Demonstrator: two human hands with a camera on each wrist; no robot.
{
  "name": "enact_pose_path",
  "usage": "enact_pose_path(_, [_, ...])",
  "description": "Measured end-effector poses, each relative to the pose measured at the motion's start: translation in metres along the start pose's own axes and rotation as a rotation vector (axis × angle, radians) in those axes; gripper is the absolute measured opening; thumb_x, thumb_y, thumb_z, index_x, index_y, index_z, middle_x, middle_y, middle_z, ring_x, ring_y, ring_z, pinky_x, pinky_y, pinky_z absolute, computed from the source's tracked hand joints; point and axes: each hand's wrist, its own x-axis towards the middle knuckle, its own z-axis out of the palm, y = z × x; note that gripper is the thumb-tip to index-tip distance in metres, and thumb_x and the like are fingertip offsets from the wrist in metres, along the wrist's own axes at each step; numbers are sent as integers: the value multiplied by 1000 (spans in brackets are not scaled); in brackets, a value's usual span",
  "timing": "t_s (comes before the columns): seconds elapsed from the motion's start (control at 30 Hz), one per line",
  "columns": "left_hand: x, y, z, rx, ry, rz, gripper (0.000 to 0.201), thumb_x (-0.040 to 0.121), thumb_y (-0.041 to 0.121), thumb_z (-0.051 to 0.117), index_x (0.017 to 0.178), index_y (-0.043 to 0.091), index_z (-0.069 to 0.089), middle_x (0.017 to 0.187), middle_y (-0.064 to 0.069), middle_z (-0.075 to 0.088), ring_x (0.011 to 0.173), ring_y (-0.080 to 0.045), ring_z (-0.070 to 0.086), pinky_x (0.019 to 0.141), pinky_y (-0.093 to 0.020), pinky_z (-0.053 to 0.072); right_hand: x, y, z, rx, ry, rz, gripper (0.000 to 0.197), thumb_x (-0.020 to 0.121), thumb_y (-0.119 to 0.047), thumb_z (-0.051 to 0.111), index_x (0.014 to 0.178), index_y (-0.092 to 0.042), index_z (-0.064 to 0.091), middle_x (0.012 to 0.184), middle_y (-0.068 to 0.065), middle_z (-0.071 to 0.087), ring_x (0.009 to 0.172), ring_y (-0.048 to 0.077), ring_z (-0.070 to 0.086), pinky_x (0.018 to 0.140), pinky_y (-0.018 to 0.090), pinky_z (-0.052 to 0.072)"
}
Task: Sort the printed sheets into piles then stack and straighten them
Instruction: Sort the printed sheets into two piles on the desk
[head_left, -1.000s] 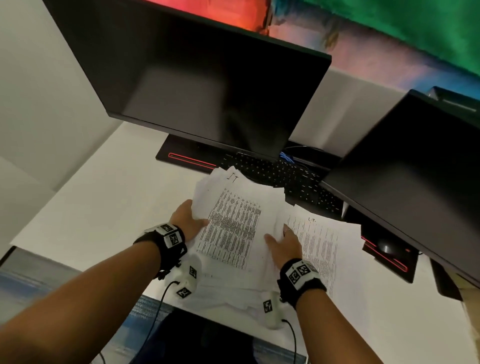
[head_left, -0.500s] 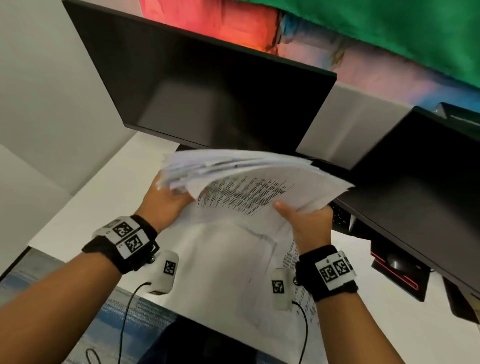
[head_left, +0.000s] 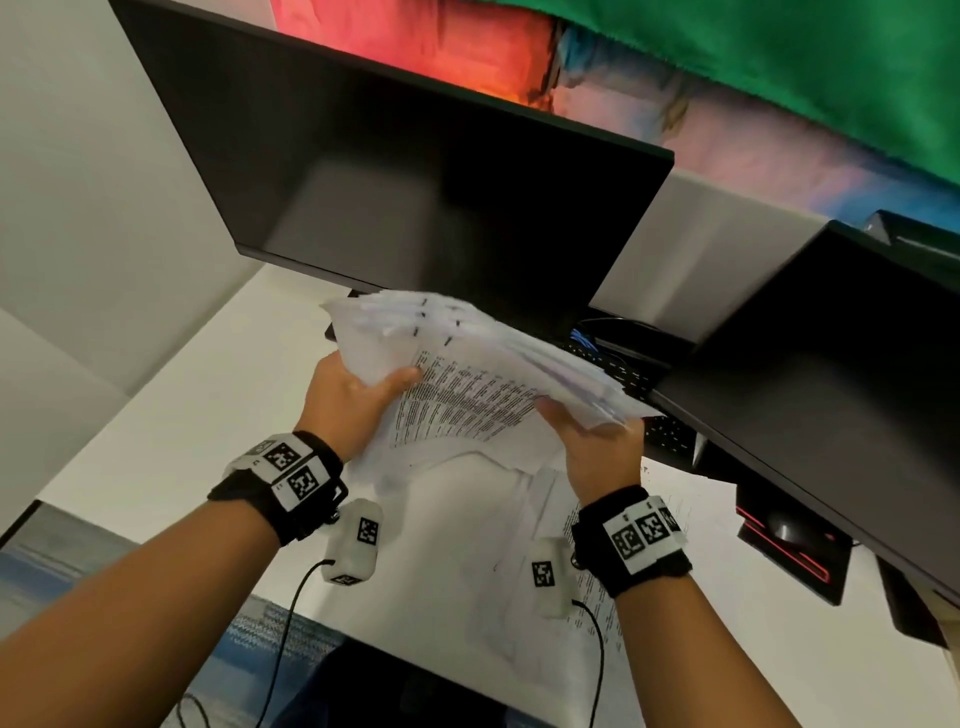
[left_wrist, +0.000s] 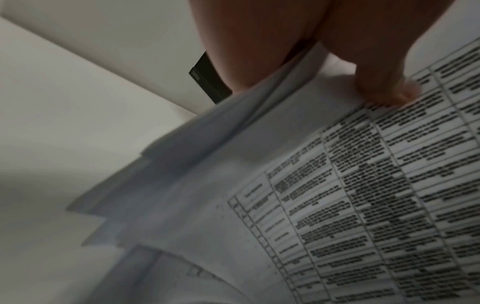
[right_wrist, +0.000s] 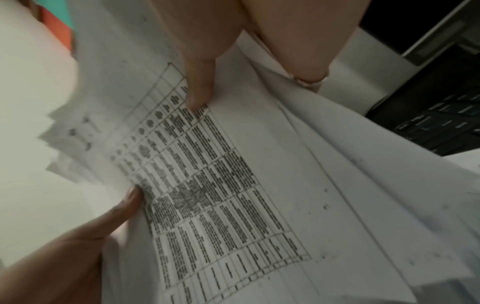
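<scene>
Both hands, left (head_left: 345, 400) and right (head_left: 597, 447), grip a fanned stack of printed sheets (head_left: 478, 374) above the white worktop (head_left: 156, 415), in front of the dark monitor (head_left: 415, 182). More sheets (head_left: 467, 545) lie below; grey partition wall (head_left: 78, 156) left of the monitor.

An office desk: two dark monitors (head_left: 415, 208) (both off), a black keyboard (head_left: 639, 384), printed sheets (head_left: 467, 400) above a white surface (head_left: 156, 441).

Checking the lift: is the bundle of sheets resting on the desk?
No, both hands grip the bundle raised above the desk.
</scene>
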Motion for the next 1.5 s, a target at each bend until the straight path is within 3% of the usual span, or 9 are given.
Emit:
enact_pose_path(0.13, [-2,-6,-11,-141,-46,6,83,62,41,92,130,10,55,120,-7,69,111,-18,68,94,-41,56,-17,-11,3,-14,-113,17,64,68,1,86,125,-14,59,103,-4,72,91,6,73,72,24,60])
enact_pose_path(0.37, [5,0,-14,-311,-64,-15,102,40,52,95,121,28,38,113,13,62,102,0,67,92,-24,54,-9,-15,6,62,-122,-80,108,62,11,86,145,-34,34,123,2,59,108,8,66,82,25,58])
enact_pose_path(0.5, [10,3,-11,-121,-56,18,86,57,27,93,131,17,50,114,27,63,108,7,62,102,-23,48,-12,-20,16,22,-125,-6,66,69,8,82,123,-23,59,105,0,72,96,8,72,81,36,62])
enact_pose_path(0.67, [1,9,-13,-176,-29,55,48,73,18,85,117,26,68,112,9,74,106,0,68,94,-16,50,-15,-22,11,-22,-64,-107,23,77,-5,81,94,-16,70,91,-3,77,88,15,75,76,30,61])
enact_pose_path(0.83, [-14,-22,10,132,-49,-118,21,77,40,76,78,22,65,53,15,62,47,0,56,49,-12,39,-18,39,-3,-341,-79,137,62,76,-26,84,128,-21,51,132,1,60,122,19,57,102,39,49])
enact_pose_path(1.0, [-5,-4,14,224,23,32,18,90,24,70,76,14,69,74,-6,66,65,-22,58,54,-12,41,-33,83,-106,-1009,469,655,113,64,-59,83,151,-17,25,157,14,26,141,39,31,109,57,33])
enact_pose_path(1.1, [5,18,0,180,16,107,29,91,19,68,63,13,62,57,0,66,50,-12,58,47,-12,40,-50,99,-142,-1129,397,779,120,65,-63,80,153,-10,19,156,19,28,139,40,29,111,56,28])
enact_pose_path(1.2, [3,18,-2,92,-33,-118,30,92,26,67,64,19,57,45,11,59,40,2,53,39,-11,39,-56,112,-151,-1168,336,731,125,64,-62,81,156,-11,13,156,18,24,140,42,26,109,62,29])
enact_pose_path(1.5, [-24,-85,43,356,-223,-566,38,88,37,71,86,-1,69,62,-8,64,54,-25,59,56,-28,46,-50,109,-145,-941,309,675,109,69,-43,87,151,-3,28,148,19,42,134,38,45,106,44,43])
